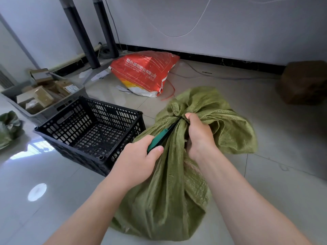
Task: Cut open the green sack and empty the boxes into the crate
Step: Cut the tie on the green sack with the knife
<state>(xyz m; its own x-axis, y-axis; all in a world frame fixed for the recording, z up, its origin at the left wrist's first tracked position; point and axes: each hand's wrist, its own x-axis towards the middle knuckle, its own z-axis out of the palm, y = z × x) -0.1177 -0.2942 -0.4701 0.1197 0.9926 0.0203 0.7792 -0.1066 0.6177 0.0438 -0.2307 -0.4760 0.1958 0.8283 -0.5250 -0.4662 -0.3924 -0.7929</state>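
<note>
Left hand grips green cutter, blade hidden; right hand clutches sack neck.

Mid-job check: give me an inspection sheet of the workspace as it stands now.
Surface: glossy tiled floor, window glare.
Job's things: green sack still tied at the neck; black crate empty, left of it.
Clutter: red sack; grey bin of cardboard boxes; brown box far right.
Grips: left hand holds green-handled cutter, its tip at the tie; right hand clutches the sack neck.
Cables: white cord on wall; wires along floor.
Surroundings: two dark poles, white wall.
</note>
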